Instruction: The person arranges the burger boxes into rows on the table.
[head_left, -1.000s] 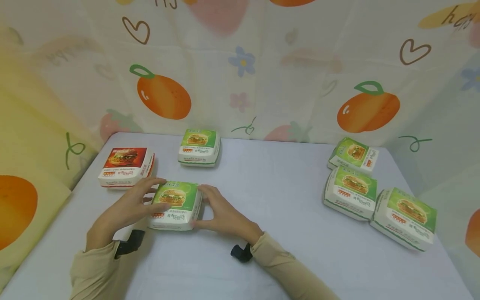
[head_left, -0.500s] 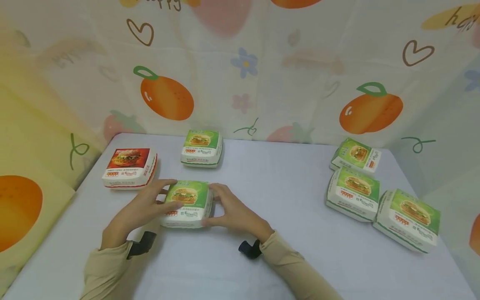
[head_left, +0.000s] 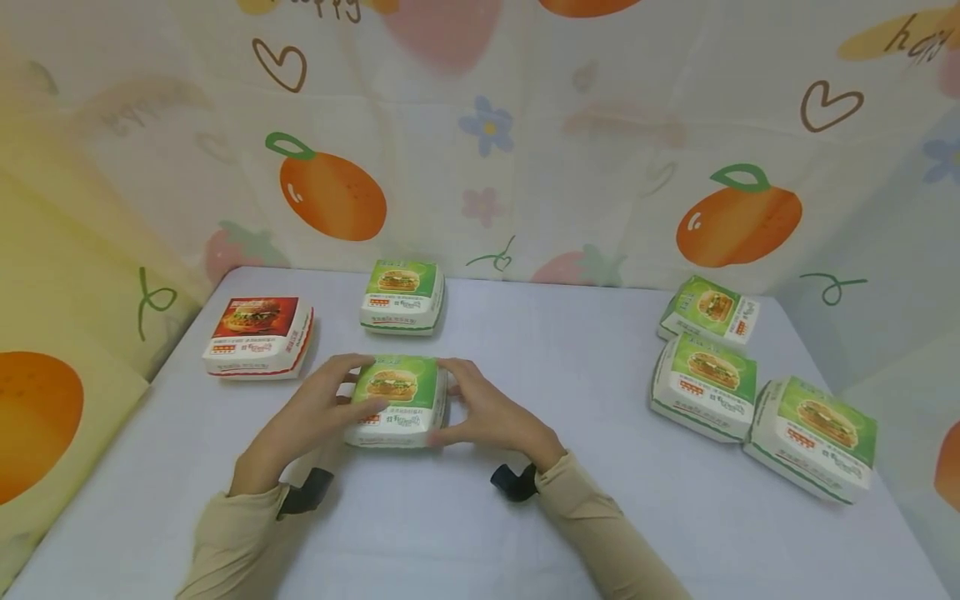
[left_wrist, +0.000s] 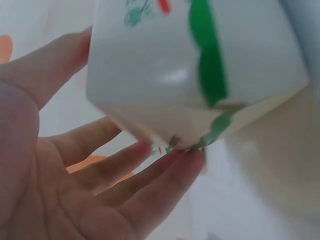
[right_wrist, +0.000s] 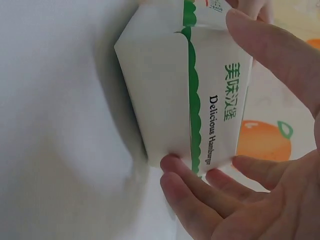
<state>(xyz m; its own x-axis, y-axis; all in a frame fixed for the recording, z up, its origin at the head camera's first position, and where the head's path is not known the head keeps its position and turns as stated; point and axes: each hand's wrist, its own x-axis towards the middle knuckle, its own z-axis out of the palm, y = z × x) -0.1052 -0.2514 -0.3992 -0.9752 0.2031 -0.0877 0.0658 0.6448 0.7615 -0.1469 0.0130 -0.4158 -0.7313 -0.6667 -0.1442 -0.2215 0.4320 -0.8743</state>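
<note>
Between my two hands is a white hamburger box (head_left: 397,390) with a green top and a burger picture. My left hand (head_left: 311,421) grips its left side, with the thumb near the front of the lid and the fingers towards the back. On the opposite side, my right hand (head_left: 491,417) holds the box by its right edge, thumb at the front corner. The right wrist view shows green lettering on the side of the box (right_wrist: 217,107), with fingertips at one end. In the left wrist view, fingertips touch the lower corner of the box (left_wrist: 150,70).
A red-topped hamburger box (head_left: 258,337) stands left on the white table (head_left: 585,533). Behind the held box is another green one (head_left: 402,297). Three green boxes cluster at the right: a rear one (head_left: 710,308), a middle one (head_left: 705,385) and a front one (head_left: 813,437). A printed curtain (head_left: 592,192) hangs behind.
Both hands have carried or slid the green hamburger box to the right and slightly away from me, off from the red box. The other boxes stay where they were.
</note>
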